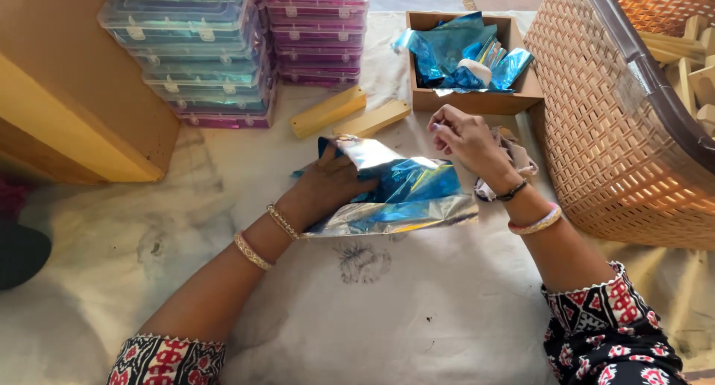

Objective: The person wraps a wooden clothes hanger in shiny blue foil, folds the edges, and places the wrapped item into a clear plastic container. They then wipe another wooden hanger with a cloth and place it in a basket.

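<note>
Under the left hand [331, 184] lies a sheet of blue and silver foil [402, 195], spread on the cloth-covered tabletop [387, 310]; palm down, fingers flat, the hand presses the foil's left part without closing round it; right hand [465, 135] sits just right of the foil's upper edge, fingers curled and pinched together, whether on the foil's edge or on something small I cannot tell; crumpled paper scrap [514, 161] lies just behind the right wrist; beyond the right hand stands a wooden box [477, 98] holding more blue foil; two yellow wooden blocks [350, 115] lie beyond the left hand; stacked clear plastic cases [223, 50] farther off, up and left; woven plastic basket [618, 132] stands right of the right hand.
</note>
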